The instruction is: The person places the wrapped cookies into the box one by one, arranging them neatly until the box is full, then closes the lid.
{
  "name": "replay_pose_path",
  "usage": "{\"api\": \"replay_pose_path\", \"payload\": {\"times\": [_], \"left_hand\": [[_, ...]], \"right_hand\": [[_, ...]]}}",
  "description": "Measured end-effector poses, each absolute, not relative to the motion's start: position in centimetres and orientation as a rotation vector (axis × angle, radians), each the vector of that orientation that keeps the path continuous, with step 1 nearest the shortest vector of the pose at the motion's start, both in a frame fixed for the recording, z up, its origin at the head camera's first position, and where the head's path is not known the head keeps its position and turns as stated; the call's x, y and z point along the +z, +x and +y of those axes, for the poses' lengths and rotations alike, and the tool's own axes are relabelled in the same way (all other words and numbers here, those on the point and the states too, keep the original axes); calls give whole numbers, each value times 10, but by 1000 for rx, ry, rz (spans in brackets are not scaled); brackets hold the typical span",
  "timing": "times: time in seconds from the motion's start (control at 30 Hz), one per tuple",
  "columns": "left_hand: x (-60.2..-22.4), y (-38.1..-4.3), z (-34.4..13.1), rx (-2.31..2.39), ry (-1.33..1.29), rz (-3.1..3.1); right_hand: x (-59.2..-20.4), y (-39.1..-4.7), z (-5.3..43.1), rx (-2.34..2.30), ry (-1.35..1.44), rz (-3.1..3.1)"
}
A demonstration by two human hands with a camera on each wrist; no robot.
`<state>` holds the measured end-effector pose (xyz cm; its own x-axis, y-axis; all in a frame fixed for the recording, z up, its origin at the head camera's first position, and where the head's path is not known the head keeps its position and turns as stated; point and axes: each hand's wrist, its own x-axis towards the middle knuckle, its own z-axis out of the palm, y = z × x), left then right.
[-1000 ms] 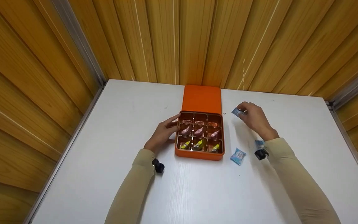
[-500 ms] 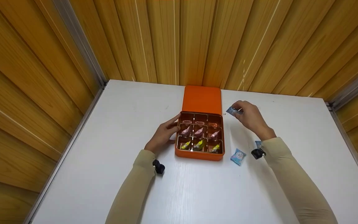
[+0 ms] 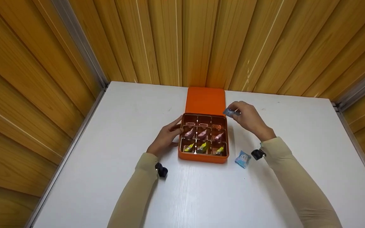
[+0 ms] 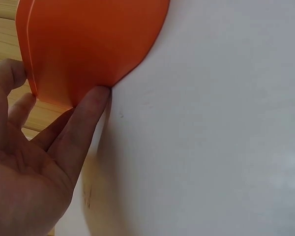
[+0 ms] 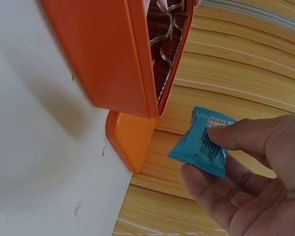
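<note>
My right hand pinches a blue wrapped candy between thumb and fingers, above the table by the back right corner of an orange tin. The tin's clear divided insert has pink wrapped candies in the middle row and yellow wrapped ones in the front row. No candy shows in the back row. My left hand rests against the tin's left side, fingers fairly straight and thumb at the rim. In the left wrist view, its fingertips touch the orange wall. Another blue wrapped candy lies right of the tin.
The orange lid lies behind the tin, near the white table's back edge. Wood-patterned panels rise behind the table. A small black device is on the left wrist, and another black device on the right.
My right hand has moved left with the blue candy, closer to the tin's back right corner. Its wrist now covers a second loose blue candy seen earlier. The left hand stays put.
</note>
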<state>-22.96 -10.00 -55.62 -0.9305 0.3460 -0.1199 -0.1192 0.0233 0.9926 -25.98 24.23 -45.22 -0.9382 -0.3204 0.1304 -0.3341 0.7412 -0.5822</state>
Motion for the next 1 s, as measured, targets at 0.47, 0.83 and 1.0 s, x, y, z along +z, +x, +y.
{"api": "replay_pose_path", "payload": {"times": [0.47, 0.83, 1.0], "left_hand": [[-557, -231, -101, 1962, 220, 2002], [-558, -232, -102, 1958, 223, 2017], [-557, -233, -101, 1960, 222, 2022]], "right_hand": [[-449, -267, 216, 915, 733, -2911], [-451, -271, 194, 891, 832, -2941], [-449, -274, 186, 872, 902, -2931]]}}
